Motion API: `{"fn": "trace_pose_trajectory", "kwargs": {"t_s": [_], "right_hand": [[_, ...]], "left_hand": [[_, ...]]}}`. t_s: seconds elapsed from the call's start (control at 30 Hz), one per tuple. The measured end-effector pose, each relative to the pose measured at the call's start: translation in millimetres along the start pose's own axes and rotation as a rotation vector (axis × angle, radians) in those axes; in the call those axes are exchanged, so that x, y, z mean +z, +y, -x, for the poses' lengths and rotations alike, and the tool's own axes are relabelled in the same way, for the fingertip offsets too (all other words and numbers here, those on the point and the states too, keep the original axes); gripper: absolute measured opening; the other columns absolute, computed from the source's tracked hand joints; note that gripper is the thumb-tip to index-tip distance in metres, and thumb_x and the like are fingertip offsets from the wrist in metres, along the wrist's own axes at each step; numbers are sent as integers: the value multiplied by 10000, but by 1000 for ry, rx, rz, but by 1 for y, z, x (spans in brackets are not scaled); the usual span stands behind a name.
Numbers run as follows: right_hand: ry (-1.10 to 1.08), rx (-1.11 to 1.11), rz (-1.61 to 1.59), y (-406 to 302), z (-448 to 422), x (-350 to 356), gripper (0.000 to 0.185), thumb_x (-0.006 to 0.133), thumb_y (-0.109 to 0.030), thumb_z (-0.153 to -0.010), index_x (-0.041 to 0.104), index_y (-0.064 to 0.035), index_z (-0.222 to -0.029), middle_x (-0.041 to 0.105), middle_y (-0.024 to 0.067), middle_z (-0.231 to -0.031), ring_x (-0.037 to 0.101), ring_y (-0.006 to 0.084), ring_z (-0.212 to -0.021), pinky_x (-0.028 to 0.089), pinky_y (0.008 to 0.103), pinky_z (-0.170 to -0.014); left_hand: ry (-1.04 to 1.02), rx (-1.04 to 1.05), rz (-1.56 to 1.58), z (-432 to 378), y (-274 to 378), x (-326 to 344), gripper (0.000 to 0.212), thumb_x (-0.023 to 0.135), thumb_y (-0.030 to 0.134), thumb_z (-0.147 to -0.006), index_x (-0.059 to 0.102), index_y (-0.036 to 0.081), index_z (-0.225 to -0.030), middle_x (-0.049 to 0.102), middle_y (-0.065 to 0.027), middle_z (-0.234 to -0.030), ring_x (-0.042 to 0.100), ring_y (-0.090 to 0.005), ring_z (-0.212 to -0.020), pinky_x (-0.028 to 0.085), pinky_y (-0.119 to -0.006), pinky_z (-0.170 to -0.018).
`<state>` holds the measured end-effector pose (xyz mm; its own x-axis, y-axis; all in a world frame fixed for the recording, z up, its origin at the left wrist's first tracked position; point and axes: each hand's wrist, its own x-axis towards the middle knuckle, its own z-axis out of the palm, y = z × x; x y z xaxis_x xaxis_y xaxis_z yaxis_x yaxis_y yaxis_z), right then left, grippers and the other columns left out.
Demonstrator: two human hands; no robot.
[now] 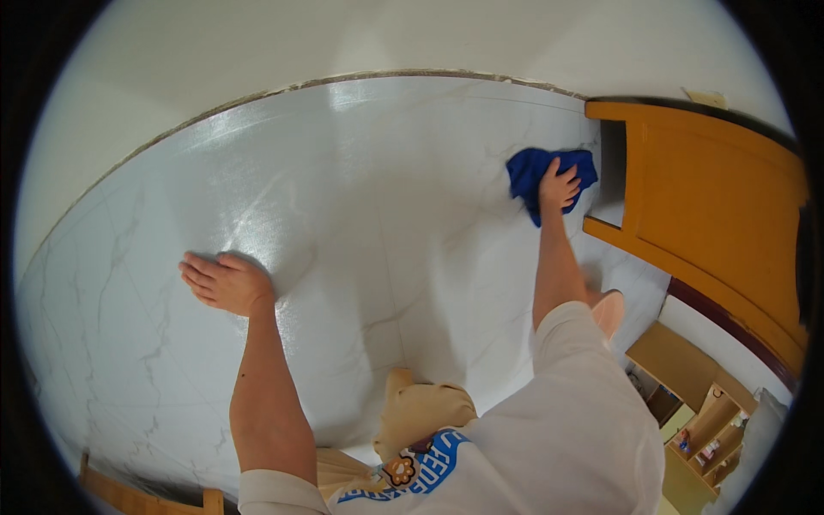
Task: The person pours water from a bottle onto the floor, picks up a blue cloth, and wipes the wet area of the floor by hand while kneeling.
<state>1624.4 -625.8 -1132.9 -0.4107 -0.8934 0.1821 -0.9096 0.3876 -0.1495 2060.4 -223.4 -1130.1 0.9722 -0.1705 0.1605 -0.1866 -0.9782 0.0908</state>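
My right hand (559, 187) is pressed on a dark blue cloth (531, 168) with its fingers spread, on the glossy white marble-look tile floor (412, 212). The cloth lies bunched near the legs of an orange wooden furniture piece at the right. Off to the left, my left hand (225, 281) rests with its palm down on the same floor and holds nothing. Its fingers point left, lying close together, with the thumb a little apart. Both my arms are stretched out, and my knee in tan trousers (425, 412) shows below, between them.
A pale wall (257, 51) borders the floor at the far side. The orange wooden furniture (721, 187) stands at the right. Beyond it, a wooden shelf unit (702, 431) holds small items. Part of another wooden piece (141, 499) shows at the bottom left.
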Motion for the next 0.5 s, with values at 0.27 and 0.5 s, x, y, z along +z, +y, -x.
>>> {"fn": "trace_pose_trajectory", "kwargs": {"t_s": [0.27,0.5], "right_hand": [[-98,-352,-85,-17,254,-42,707,548,-332,-956,311,14,-1526,230,321,-1578,171,482,-1484,120,617,-1186],[-279,-795,-300,-86,224,-66,768,622,-335,-868,353,-4,-1507,242,310,-1577,177,483,-1480,103,613,-1190]], "left_hand": [[17,-9,-39,-8,-16,-3,590,275,331,-1027,283,86,-1563,271,-150,-1623,256,-294,-1500,211,-469,-1214],[41,54,-42,-4,-22,6,587,273,350,-1036,282,90,-1563,275,-149,-1619,266,-301,-1493,234,-471,-1206]]}}
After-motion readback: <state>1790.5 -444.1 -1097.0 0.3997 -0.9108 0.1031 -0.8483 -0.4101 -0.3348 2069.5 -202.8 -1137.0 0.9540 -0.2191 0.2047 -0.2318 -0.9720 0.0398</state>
